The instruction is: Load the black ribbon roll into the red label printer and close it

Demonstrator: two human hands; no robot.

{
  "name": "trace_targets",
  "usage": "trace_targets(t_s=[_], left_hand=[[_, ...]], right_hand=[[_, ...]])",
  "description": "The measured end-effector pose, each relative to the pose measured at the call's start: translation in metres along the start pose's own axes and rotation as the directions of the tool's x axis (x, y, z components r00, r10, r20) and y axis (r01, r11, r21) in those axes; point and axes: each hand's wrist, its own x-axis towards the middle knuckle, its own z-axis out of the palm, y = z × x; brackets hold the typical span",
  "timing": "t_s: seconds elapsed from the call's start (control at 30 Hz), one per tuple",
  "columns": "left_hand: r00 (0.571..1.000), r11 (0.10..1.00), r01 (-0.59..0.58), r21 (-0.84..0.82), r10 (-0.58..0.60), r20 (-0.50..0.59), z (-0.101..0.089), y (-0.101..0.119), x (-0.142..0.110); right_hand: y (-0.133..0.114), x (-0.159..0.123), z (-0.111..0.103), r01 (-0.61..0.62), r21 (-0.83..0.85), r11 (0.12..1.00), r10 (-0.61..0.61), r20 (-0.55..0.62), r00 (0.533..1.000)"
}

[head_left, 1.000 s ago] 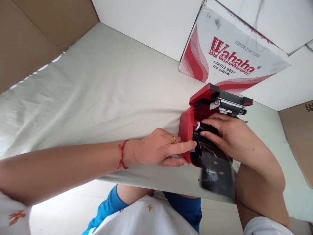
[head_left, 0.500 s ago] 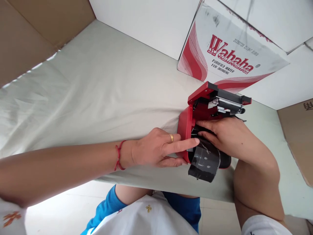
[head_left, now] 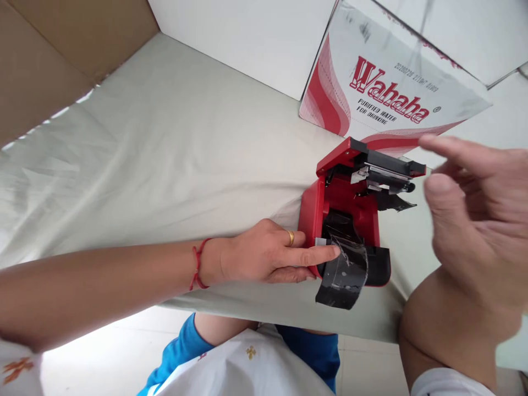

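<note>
A red box-shaped device (head_left: 310, 214) stands near the front edge of the cloth-covered surface, its hinged lid (head_left: 336, 157) raised. My left hand (head_left: 268, 250) grips its left wall, with the index finger stretched over the front rim onto a shiny black strip (head_left: 344, 280). That strip runs out of the red interior and hangs over the front. Under the lid are a metal-and-black roller mechanism (head_left: 379, 179) and a torn black piece (head_left: 394, 202) hanging down. To the right of the device, my right hand (head_left: 478, 214) is raised, thumb and index finger apart, holding nothing.
A white and red Wahaha water carton (head_left: 383, 82) stands behind the device. White panels (head_left: 247, 38) close off the back. Brown cardboard (head_left: 74, 55) borders the left side. Pale green-grey cloth (head_left: 173, 143) covers the surface.
My right hand has come out of the red device and moved up and to the right, uncovering the interior and the torn black piece. My left hand stays almost where it was.
</note>
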Motion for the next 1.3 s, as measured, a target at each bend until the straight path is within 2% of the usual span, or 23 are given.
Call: trace_targets(t_s=[0.07, 0.13, 0.23, 0.3, 0.33, 0.4, 0.47, 0.5, 0.6, 0.7, 0.9, 1.0, 1.1, 1.2, 1.3], left_hand=[[1.0, 1.0, 0.01, -0.001, -0.01, 0.005, -0.001, 0.0, 0.0], [1.0, 1.0, 0.022, 0.008, -0.022, 0.022, -0.001, 0.001, 0.0], [1.0, 0.999, 0.001, 0.045, -0.002, 0.01, 0.001, 0.001, -0.001], [0.998, 0.997, -0.019, 0.074, 0.024, -0.066, 0.003, 0.002, -0.001], [0.992, 0.996, -0.018, 0.09, 0.029, -0.12, 0.005, 0.002, -0.001], [0.978, 0.993, 0.013, 0.114, 0.011, -0.206, 0.007, 0.002, 0.0], [0.976, 0.991, 0.077, 0.113, -0.052, -0.209, 0.007, 0.003, 0.001], [0.979, 0.989, 0.11, 0.103, -0.09, -0.183, 0.006, 0.003, 0.001], [0.981, 0.982, 0.178, 0.061, -0.172, -0.084, 0.004, 0.003, 0.001], [0.982, 0.983, 0.184, 0.016, -0.183, -0.035, 0.002, 0.001, 0.0], [0.976, 0.971, 0.212, -0.106, -0.216, -0.029, 0.005, -0.002, -0.001], [0.978, 0.97, 0.19, -0.148, -0.2, -0.056, 0.006, -0.004, -0.001], [0.982, 0.979, 0.177, -0.105, -0.183, -0.043, 0.006, -0.005, -0.002], [0.985, 0.986, 0.166, -0.016, -0.166, -0.043, 0.005, -0.005, -0.003], [0.992, 0.997, 0.053, 0.062, -0.045, -0.121, 0.005, -0.004, -0.003]], right_hand=[[0.004, 0.002, 0.011, 0.035, -0.057, 0.998, -0.035, 0.008, 0.999], [0.007, 0.004, 0.015, 0.115, -0.099, 0.988, -0.1, 0.145, 0.984], [0.006, 0.002, 0.002, 0.144, -0.107, 0.984, -0.12, 0.205, 0.971], [0.003, -0.004, -0.012, 0.156, -0.08, 0.985, -0.131, 0.259, 0.957], [0.001, -0.008, -0.019, 0.176, -0.038, 0.984, -0.155, 0.321, 0.934], [0.001, -0.017, -0.027, 0.221, 0.048, 0.974, -0.217, 0.478, 0.851], [0.001, -0.024, -0.03, 0.272, 0.103, 0.957, -0.28, 0.579, 0.765], [0.001, -0.027, -0.03, 0.293, 0.105, 0.95, -0.296, 0.598, 0.744], [-0.002, -0.031, -0.029, 0.324, 0.067, 0.944, -0.297, 0.603, 0.741], [-0.009, -0.025, -0.028, 0.313, 0.023, 0.95, -0.262, 0.605, 0.751], [-0.02, -0.005, -0.017, 0.396, 0.05, 0.917, -0.363, 0.515, 0.777], [-0.026, -0.003, -0.013, 0.391, 0.005, 0.92, -0.342, 0.494, 0.799], [-0.025, -0.009, -0.015, 0.36, -0.017, 0.933, -0.307, 0.488, 0.818], [-0.019, -0.017, -0.022, 0.312, 0.007, 0.95, -0.267, 0.532, 0.803], [-0.01, -0.024, -0.033, 0.302, 0.076, 0.95, -0.285, 0.604, 0.745]])
